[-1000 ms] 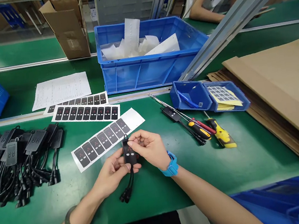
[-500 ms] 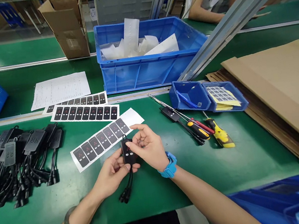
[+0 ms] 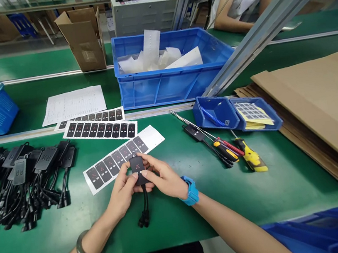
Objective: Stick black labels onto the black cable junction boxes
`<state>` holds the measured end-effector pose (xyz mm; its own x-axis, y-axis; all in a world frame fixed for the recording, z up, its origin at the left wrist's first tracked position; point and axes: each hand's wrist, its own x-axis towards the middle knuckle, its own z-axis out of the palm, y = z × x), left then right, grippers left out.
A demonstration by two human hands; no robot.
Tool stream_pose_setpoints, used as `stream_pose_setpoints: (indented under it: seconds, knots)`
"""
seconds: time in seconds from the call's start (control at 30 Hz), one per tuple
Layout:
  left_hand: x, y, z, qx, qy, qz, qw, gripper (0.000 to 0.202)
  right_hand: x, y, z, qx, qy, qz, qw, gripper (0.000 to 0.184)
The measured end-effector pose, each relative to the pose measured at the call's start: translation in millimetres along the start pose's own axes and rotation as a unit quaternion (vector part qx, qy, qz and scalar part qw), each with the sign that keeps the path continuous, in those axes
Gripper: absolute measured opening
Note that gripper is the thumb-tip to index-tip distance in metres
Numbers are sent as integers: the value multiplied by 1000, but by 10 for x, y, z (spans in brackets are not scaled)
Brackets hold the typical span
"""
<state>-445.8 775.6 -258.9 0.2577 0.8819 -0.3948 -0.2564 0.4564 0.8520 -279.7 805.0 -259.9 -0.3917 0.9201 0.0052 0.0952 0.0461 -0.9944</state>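
Observation:
Both my hands hold one small black controller box [image 3: 137, 164] with a red mark on its face; two short black cables hang from it to the green belt. My left hand [image 3: 124, 191] grips its lower left side, thumb on the face. My right hand [image 3: 163, 179], with a blue watch on the wrist, closes on its right side, thumb pressing the front. Just behind the box lies a white strip of black stickers [image 3: 119, 156].
More sticker strips [image 3: 100, 130] and a printed sheet [image 3: 73, 104] lie behind. A pile of black cabled controllers [image 3: 21, 176] is at left. Screwdrivers [image 3: 232, 151], small blue bins [image 3: 236, 113], cardboard sheets [image 3: 317, 110], a blue crate [image 3: 169, 65]; another person sits far right.
My right hand has come down from pinching at the top of the box and now presses its front with the thumb. The box sits flatter between both hands.

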Motion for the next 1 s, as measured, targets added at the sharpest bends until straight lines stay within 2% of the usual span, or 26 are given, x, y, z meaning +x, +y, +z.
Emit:
stream_pose_setpoints:
  seconds: [0.13,0.27,0.37,0.43,0.47,0.5,0.53,0.57,0.63,0.67,0.7,0.73,0.77,0.83,0.9,1.0]
  knots:
    - [2,-20,22,60,6,11,998,32,-7,-7,57,-47,41,-11,998,51]
    - [27,-44,38,53,30,14,998,42,-17,24,122,-116,46,-34,992,53]
    - [32,13,44,22,45,14,999,55,-13,119,103,-191,29,-75,978,69]
    - [-15,97,31,84,27,17,996,59,10,198,7,-271,26,-88,958,75]
    - [-59,137,13,157,12,31,987,58,31,230,-69,-321,34,-83,943,73]
    - [-114,165,-15,255,0,56,965,55,59,252,-159,-376,47,-69,923,70]
    - [-175,170,-54,363,-1,88,927,52,94,263,-256,-430,68,-47,899,67]
    - [-237,149,-103,470,9,122,874,48,137,260,-352,-479,94,-23,873,65]
    - [-340,28,-222,637,55,177,748,46,251,230,-512,-546,138,14,826,59]
    - [-374,-60,-287,693,78,192,691,46,325,210,-564,-563,143,19,814,54]
    - [-394,-152,-348,732,92,202,645,48,410,195,-593,-569,134,14,812,49]
    - [-400,-238,-405,758,97,209,611,49,505,189,-601,-564,111,3,818,44]
    - [-397,-310,-453,774,97,214,588,51,606,195,-592,-549,81,-10,832,40]
    - [-369,-400,-519,788,92,220,568,53,807,251,-541,-498,33,-29,866,31]
    - [-334,-427,-546,789,91,219,567,55,963,351,-491,-438,27,-38,898,21]
    - [-303,-422,-522,787,95,208,573,57,1048,501,-502,-390,49,-53,918,10]
